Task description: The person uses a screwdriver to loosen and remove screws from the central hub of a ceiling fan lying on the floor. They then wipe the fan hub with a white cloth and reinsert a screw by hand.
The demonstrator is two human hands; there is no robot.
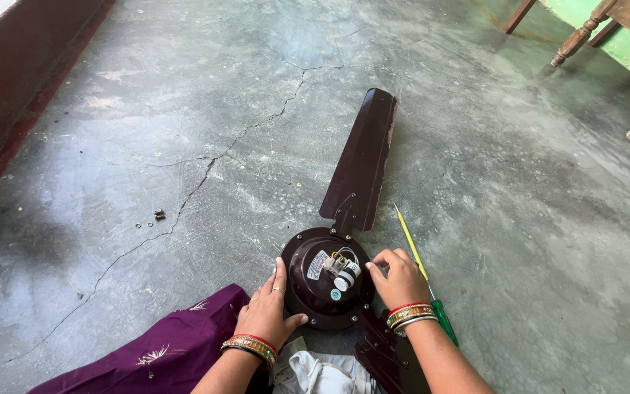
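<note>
Head view: left hand [267,310], fingers together, presses the fan motor [327,279] at eight o'clock; right hand [399,277] pinches its three o'clock rim.

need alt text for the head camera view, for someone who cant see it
Two hands, left hand and right hand, rest on a dark brown ceiling fan motor on a cracked concrete floor. One blade points away; a screwdriver lies beside it.

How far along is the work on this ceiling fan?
One blade is on its bracket at the fan motor, and a second shows near the bottom edge. The left hand steadies the motor's rim while the right hand works at the wiring and small white capacitor on top. Loose screws lie on the floor and a screwdriver beside the right hand, so fastening looks unfinished.
</note>
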